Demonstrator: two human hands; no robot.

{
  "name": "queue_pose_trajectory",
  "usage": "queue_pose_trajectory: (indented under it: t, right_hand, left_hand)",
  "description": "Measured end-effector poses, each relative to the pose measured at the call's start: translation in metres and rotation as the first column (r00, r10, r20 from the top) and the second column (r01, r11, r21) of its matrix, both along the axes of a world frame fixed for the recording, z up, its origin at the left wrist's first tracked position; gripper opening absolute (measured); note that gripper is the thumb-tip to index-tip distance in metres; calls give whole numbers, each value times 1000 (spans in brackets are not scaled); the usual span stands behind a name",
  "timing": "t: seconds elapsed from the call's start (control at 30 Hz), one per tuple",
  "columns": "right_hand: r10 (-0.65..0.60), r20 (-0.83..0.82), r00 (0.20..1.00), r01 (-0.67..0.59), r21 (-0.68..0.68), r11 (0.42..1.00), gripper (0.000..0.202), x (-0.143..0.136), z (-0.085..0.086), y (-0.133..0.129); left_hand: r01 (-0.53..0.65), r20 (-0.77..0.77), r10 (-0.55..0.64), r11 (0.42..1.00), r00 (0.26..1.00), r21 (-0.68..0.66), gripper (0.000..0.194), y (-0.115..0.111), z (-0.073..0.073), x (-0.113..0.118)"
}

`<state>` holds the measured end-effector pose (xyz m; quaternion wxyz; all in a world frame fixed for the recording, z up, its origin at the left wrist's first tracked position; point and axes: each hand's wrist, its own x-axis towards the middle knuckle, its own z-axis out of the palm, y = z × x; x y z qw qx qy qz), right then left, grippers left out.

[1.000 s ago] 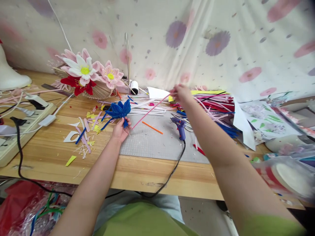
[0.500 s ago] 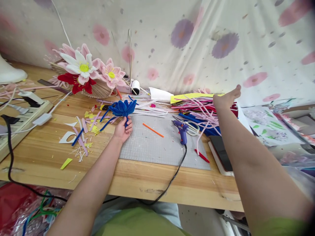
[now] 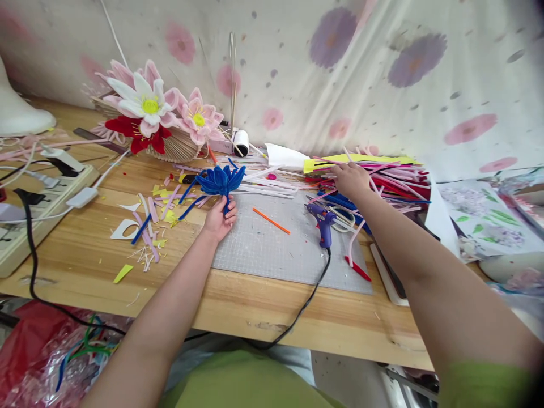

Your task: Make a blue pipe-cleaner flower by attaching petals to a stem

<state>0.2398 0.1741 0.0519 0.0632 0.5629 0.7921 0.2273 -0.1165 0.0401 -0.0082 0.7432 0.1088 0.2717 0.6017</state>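
Observation:
My left hand (image 3: pixel 220 220) is closed round the stem of a blue chenille-stem flower (image 3: pixel 221 180), its petals fanned upward above the fingers. At the back right, my right hand (image 3: pixel 352 179) lies on a heap of pink, red and blue chenille stems (image 3: pixel 397 182), fingers apart and pointing left; the fingertips are partly lost among the stems. Just below it, a purple glue gun (image 3: pixel 323 222) rests on the grey cutting mat (image 3: pixel 263 255), with white-handled scissors (image 3: pixel 343 220) behind. Between the hands lies an orange stick (image 3: pixel 271 221).
Pink, white and red finished flowers (image 3: pixel 148 107) stand at the back left. A power strip (image 3: pixel 72 195) occupies the left edge. Scraps (image 3: pixel 147 232) litter the wood beside the mat. The glue gun's black cord (image 3: pixel 300 311) hangs over the front edge. A red pen-like object (image 3: pixel 358 268) lies at right.
My right hand has come down and left from above the heap onto the chenille stems. My left hand still holds the blue flower. The whole view has shifted slightly.

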Motion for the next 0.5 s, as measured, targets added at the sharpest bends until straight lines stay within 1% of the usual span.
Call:
queue_pose_trajectory:
  t: [0.13,0.37,0.43,0.5]
  right_hand:
    - [-41,47,998,43,-39,998,31,-8,-2,7]
    - [-24,99,995,37,-128,991,28,-11,0,12]
    - [-4,91,996,16,-134,991,28,-14,3,11]
    - [45,80,996,-33,-147,989,28,-22,6,8]
  left_hand:
    - [3,3,-3,1000,1000,20,18,0,-2,0]
    - [6,-4,-6,1000,1000,19,20,1,-3,0]
    - [5,-11,-5,1000,1000,16,21,0,-2,0]
    - [-1,-19,1,1000,1000,8,23,0,0,1]
